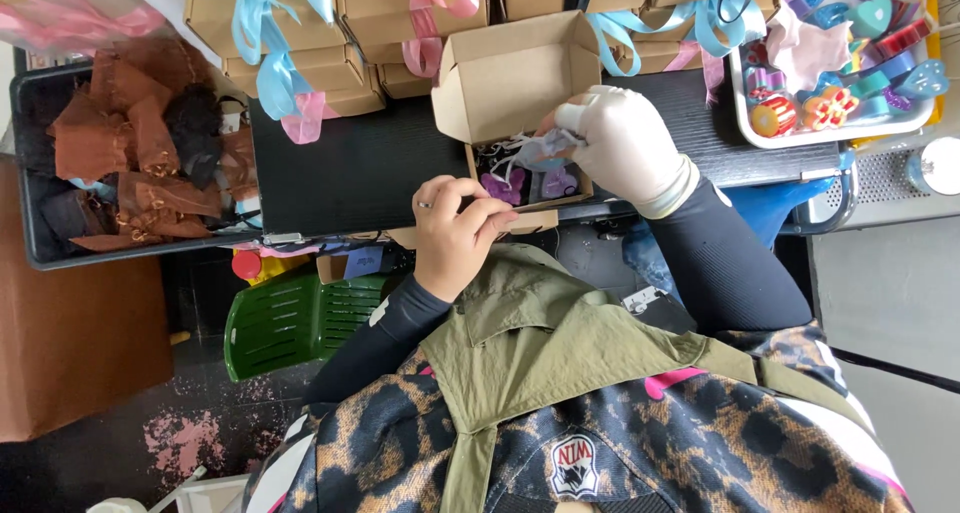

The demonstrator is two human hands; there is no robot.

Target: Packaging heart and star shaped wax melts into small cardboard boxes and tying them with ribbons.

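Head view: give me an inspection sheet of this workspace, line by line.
Surface: black tabletop, bare in the middle, crowded at the edges.
Job's things: open cardboard box with lid up; purple pieces and pale paper filling inside.
Clutter: closed boxes tied with blue and pink ribbon along the far edge; white tray of coloured shapes; black bin of brown pouches.
Hands: right hand, in a white glove, reaches into the box, fingers on the filling; left hand, bare, pinches the box's near flap.
Cables: nothing seen.
Surroundings: green plastic chair below the table; stained dark floor.
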